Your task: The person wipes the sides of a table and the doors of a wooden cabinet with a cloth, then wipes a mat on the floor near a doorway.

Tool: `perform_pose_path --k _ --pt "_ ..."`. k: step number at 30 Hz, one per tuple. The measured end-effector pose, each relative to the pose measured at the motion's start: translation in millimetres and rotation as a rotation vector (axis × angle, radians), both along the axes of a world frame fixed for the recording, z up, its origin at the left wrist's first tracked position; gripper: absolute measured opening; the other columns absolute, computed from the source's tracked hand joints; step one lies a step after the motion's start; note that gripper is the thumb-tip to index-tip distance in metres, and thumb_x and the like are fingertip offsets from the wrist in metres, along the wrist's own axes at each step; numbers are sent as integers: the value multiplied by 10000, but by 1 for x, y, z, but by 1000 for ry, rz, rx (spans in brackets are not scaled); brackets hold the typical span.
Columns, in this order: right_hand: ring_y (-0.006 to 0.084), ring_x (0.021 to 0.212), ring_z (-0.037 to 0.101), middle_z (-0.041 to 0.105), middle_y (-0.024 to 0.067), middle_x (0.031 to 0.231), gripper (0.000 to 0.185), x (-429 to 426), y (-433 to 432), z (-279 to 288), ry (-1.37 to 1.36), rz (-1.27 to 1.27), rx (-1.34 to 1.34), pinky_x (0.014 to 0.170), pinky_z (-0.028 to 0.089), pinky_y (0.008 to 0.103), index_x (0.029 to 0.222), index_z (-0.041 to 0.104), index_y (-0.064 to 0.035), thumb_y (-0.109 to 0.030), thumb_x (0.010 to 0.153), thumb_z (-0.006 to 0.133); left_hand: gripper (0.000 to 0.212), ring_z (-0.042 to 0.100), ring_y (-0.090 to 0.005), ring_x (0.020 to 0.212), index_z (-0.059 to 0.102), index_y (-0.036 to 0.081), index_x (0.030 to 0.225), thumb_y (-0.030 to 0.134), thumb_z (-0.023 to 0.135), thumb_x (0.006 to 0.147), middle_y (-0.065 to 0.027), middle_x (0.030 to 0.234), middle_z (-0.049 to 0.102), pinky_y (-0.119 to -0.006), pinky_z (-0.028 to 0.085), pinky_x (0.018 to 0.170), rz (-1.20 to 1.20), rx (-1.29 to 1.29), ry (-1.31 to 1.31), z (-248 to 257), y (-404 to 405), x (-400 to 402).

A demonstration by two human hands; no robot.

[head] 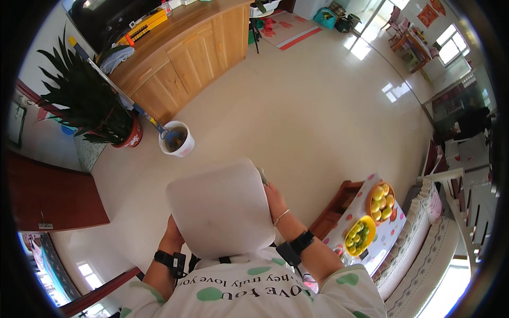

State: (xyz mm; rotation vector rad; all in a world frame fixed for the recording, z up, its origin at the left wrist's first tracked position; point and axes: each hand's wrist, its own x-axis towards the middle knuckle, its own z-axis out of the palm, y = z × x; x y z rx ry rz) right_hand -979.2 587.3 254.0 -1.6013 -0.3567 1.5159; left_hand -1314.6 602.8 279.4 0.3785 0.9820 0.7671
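Note:
A pale panel with rounded corners point(220, 210), possibly a stool seat or chair back, is directly before me and hides what lies beneath it. My left hand point(175, 231) grips its left edge, with the fingers mostly out of sight behind it. Along the right edge is my right hand point(275, 202), its fingers partly hidden. A bit of greyish-green cloth point(262, 176) shows at those fingertips, against the panel's edge. Both forearms carry black strapped devices, and a thin bracelet circles my right wrist.
A white bucket point(190, 148) of murky water holds a mop point(135, 105), near a potted plant point(133, 135) and a wooden cabinet point(195, 55). On the right, a low table point(387, 242) bears two fruit baskets point(370, 238) beside a sofa point(425, 254). Glossy tiles point(310, 103) cover the floor.

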Motion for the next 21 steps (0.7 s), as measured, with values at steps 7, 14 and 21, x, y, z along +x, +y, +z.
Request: perform_pose_path --k 7,14,21 --pt "181 820 562 624 85 854 275 46 231 -3 23 -22 54 773 476 338 1079 596 -18 -261 983 508 540 616 -215 1124 510 50 1376 453 474 1020 -79 1290 610 -372 543 905 -2 7 -37 -19 239 58" --pt "167 896 629 658 71 1013 304 92 441 -20 -11 -6 -17 755 530 321 1238 573 -82 -250 991 521 590 576 -201 1183 512 112 1386 561 427 1012 -43 1312 597 -388 502 969 -102 -128 -150 -45 473 99" --pt "157 908 633 655 59 1004 257 116 594 -55 150 -27 -159 740 530 321 1208 584 -100 -202 975 549 620 582 -212 1153 565 146 1311 641 463 952 -19 1263 614 -391 491 965 -42 -308 -128 -63 603 120"
